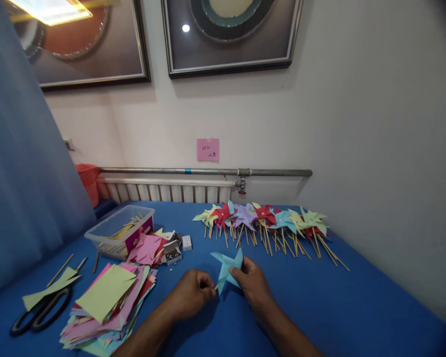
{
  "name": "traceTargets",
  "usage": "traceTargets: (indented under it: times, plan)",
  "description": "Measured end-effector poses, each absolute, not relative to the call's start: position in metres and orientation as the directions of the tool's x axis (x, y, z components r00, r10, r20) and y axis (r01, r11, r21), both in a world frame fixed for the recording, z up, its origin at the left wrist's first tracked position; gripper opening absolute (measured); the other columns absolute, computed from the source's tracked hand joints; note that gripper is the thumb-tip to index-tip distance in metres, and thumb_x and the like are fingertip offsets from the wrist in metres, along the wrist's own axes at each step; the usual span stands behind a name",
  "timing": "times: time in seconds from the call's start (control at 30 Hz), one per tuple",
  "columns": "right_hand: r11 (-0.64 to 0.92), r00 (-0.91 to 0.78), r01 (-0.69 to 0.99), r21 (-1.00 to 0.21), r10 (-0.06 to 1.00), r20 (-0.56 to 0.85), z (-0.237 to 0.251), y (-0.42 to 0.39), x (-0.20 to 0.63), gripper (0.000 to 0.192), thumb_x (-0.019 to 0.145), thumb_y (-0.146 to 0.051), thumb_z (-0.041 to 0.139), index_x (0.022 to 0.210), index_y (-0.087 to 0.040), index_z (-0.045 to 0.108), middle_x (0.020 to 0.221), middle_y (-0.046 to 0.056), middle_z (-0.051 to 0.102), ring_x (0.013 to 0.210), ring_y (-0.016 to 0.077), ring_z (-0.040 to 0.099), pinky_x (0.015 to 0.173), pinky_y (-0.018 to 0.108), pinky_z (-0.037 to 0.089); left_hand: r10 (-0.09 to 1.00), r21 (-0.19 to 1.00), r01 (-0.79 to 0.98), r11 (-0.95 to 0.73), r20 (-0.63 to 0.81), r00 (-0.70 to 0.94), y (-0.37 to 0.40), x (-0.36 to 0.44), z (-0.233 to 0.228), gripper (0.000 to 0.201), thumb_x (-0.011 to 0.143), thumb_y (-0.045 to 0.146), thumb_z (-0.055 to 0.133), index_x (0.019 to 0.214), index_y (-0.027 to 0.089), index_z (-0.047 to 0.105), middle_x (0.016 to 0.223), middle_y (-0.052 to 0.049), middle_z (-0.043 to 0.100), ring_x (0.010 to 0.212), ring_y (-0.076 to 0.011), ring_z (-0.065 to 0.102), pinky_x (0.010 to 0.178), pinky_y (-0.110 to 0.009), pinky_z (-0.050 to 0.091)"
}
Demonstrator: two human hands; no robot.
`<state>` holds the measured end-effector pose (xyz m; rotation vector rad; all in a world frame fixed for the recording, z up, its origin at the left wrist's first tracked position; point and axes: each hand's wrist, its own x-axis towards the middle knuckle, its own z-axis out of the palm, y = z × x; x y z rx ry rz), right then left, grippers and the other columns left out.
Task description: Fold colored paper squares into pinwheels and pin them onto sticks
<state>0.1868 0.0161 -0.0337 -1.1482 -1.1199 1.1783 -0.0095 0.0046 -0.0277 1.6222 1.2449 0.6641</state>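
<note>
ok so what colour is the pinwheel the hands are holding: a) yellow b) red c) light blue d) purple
c: the pinwheel pinched between the left hand and right hand is light blue; the red, purple and yellow ones lie in the finished row behind.

A light blue pinwheel (227, 270) was held over the blue worktop (357, 307) by the right hand (254, 285), while its stick was pinched by the left hand (191, 292). Finished pinwheels (267, 220) were laid behind; a paper stack (107, 302) and scissors (40, 312) were seen at left.
</note>
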Motion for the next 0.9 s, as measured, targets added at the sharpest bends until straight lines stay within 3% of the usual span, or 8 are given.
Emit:
traceTargets:
  times: [0.23,0.4,0.5,0.6,0.77,0.9]
  plan:
    - [0.032,0.13,-0.169,-0.985,0.991,0.009,-0.04,0.026,0.188,0.048,0.063,-0.059,0.082,0.086,-0.02,0.067,0.075,0.002,0.072,0.067,0.0204,0.065,0.061,0.029,0.049,0.958,0.952,0.302,0.044,-0.126,0.257,0.011,-0.006,-0.028,0.02,0.07,0.038,0.065,0.068,0.019,0.059,0.053,0.006,0.049,0.05,-0.0104,0.041,0.052,-0.025,0.029]
    - [0.028,0.205,-0.182,-0.983,0.979,-0.01,-0.042,0.02,0.182,0.048,0.073,-0.065,0.074,0.091,-0.021,0.064,0.076,0.004,0.072,0.065,0.0205,0.068,0.06,0.03,0.05,0.974,0.981,0.144,0.127,-0.15,0.167,0.02,-0.005,-0.033,0.03,0.063,0.048,0.069,0.068,0.021,0.054,0.049,0.007,0.05,0.043,-0.0101,0.044,0.046,-0.024,0.031]
    - [0.0,0.156,-0.124,-0.992,0.988,-0.019,-0.045,0.011,0.172,0.042,0.075,-0.061,0.071,0.09,-0.023,0.063,0.076,0.002,0.071,0.059,0.0187,0.065,0.056,0.029,0.048,0.972,0.986,0.088,0.144,-0.157,0.175,0.021,-0.005,-0.034,0.034,0.061,0.049,0.072,0.07,0.021,0.055,0.049,0.006,0.053,0.042,-0.0109,0.048,0.044,-0.024,0.034]
    - [-0.014,0.011,0.031,-0.999,1.0,-0.013,-0.047,0.002,0.162,0.032,0.082,-0.055,0.063,0.081,-0.023,0.06,0.058,-0.003,0.06,0.048,0.0152,0.053,0.049,0.027,0.039,0.973,0.988,0.057,0.142,-0.15,0.176,0.02,-0.004,-0.033,0.035,0.06,0.047,0.074,0.071,0.019,0.057,0.05,0.004,0.056,0.042,-0.0114,0.051,0.043,-0.024,0.037]
    - [0.159,-0.124,0.276,-0.948,0.984,0.129,-0.043,-0.014,0.156,0.024,0.089,-0.041,0.062,0.074,-0.022,0.062,0.062,-0.003,0.062,0.058,0.0151,0.055,0.056,0.026,0.034,0.971,0.989,-0.013,0.144,-0.139,0.195,0.02,-0.002,-0.031,0.037,0.059,0.048,0.078,0.07,0.018,0.058,0.05,0.003,0.059,0.041,-0.0115,0.053,0.045,-0.024,0.04]
    - [0.221,-0.19,0.34,-0.914,0.968,0.164,-0.037,-0.019,0.156,0.021,0.09,-0.033,0.061,0.075,-0.02,0.068,0.066,0.0,0.068,0.061,0.0158,0.056,0.058,0.026,0.033,0.973,0.988,-0.073,0.139,-0.123,0.193,0.017,-0.001,-0.027,0.037,0.058,0.046,0.08,0.069,0.017,0.059,0.053,0.002,0.061,0.043,-0.0117,0.054,0.046,-0.024,0.041]
